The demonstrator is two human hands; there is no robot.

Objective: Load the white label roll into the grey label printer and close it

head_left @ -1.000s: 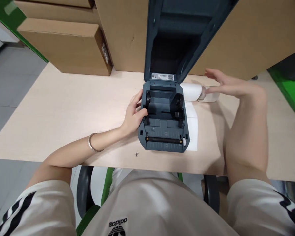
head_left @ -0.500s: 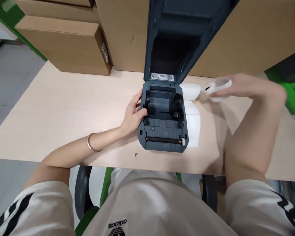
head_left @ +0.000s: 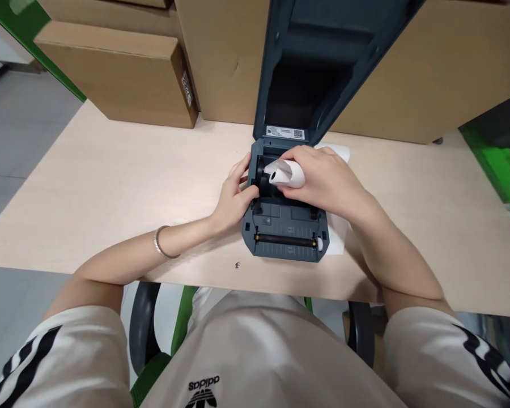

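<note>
Over the angular casing (head_left: 285,214), a smooth, rounded white object (head_left: 295,174)

The label printer (head_left: 276,214) looks like moulded plastic, blue-grey and mostly matt, its raised lid (head_left: 323,34) bearing a smooth printed label (head_left: 285,132). Its platen roller (head_left: 285,240) is black and smooth, perhaps rubber. The white roll (head_left: 295,174) looks like smooth paper. The bench (head_left: 131,187) is pale, wood-grained and faintly satiny; the box (head_left: 110,82) is matt brown cardboard. The bracelet (head_left: 157,242) has a metallic glint; the T-shirt (head_left: 272,345) is soft, matt cloth.
</note>
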